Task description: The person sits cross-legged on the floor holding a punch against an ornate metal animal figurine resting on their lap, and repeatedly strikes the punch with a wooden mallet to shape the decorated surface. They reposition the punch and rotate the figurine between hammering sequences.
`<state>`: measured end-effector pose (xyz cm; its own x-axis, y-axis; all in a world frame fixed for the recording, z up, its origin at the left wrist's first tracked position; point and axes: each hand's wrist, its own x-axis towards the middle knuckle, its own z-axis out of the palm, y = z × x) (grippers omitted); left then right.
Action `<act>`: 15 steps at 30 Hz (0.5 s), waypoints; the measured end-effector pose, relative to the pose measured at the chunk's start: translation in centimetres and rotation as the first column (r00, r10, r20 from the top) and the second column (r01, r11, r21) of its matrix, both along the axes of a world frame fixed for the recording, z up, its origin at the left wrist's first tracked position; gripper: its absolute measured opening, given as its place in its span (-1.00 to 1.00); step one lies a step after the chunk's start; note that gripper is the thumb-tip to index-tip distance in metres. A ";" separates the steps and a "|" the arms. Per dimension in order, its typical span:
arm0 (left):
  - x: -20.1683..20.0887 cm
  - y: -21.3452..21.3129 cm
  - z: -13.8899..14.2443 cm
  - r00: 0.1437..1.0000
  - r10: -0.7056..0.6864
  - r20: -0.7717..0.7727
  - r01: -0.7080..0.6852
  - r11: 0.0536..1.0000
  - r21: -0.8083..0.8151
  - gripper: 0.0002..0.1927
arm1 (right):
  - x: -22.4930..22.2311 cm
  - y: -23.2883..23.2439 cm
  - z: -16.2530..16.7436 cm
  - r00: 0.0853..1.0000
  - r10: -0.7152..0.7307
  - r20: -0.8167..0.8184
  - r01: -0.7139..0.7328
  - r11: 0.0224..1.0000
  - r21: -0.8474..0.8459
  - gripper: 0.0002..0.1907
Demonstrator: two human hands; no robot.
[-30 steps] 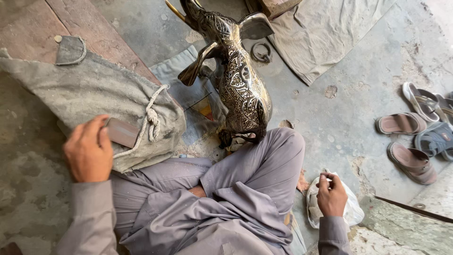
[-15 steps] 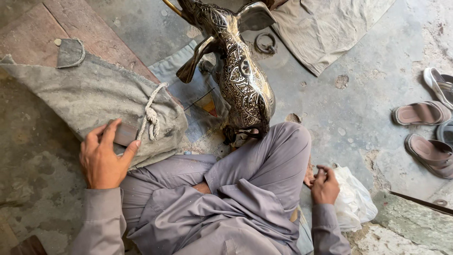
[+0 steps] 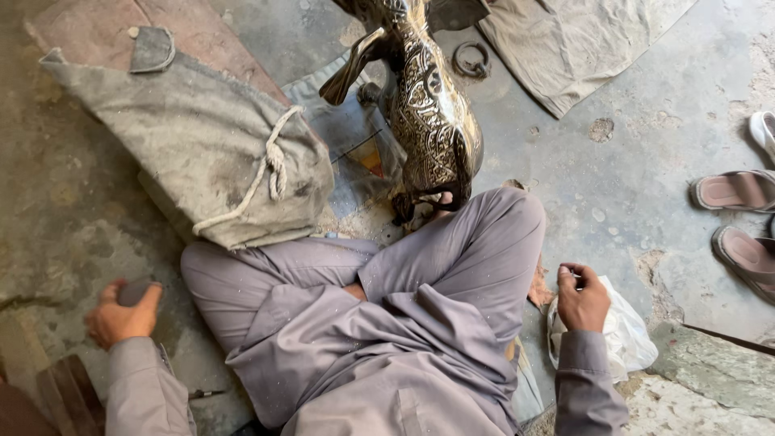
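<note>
You sit cross-legged on a stained concrete floor [image 3: 613, 186]. Your left hand [image 3: 121, 315] is low at your left side, fingers closed round a small dark block [image 3: 136, 291]. Your right hand [image 3: 583, 299] rests on a white plastic bag [image 3: 630, 339], fingers curled. An engraved metal fish figure [image 3: 428, 113] lies just beyond your knee. A grey cloth sack [image 3: 202, 153] with a knotted rope sits to its left. Sandals [image 3: 739, 194] lie at the right edge.

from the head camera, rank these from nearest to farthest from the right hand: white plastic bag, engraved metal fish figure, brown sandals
1. White plastic bag, directly under the right hand.
2. Brown sandals, on the floor at the right edge.
3. Engraved metal fish figure, up beyond the knee.
</note>
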<state>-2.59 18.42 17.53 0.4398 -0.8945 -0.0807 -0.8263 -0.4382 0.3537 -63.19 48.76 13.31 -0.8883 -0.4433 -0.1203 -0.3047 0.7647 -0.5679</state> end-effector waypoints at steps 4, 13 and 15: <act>-0.8 3.6 -1.8 0.984 -0.142 0.109 0.126 0.982 0.140 -0.36 | -1.0 2.4 0.9 0.995 0.029 -0.091 -0.032 0.999 -0.039 -0.71; -2.6 7.1 -5.0 0.965 -0.247 0.089 0.226 0.954 0.196 -0.53 | -6.6 7.6 7.1 0.961 0.027 -0.277 -0.090 0.972 -0.219 -0.83; -1.3 7.7 -5.0 0.965 -0.262 0.028 0.259 0.963 0.073 -0.57 | -7.9 7.7 8.9 0.940 0.026 -0.339 -0.112 0.965 -0.236 -0.83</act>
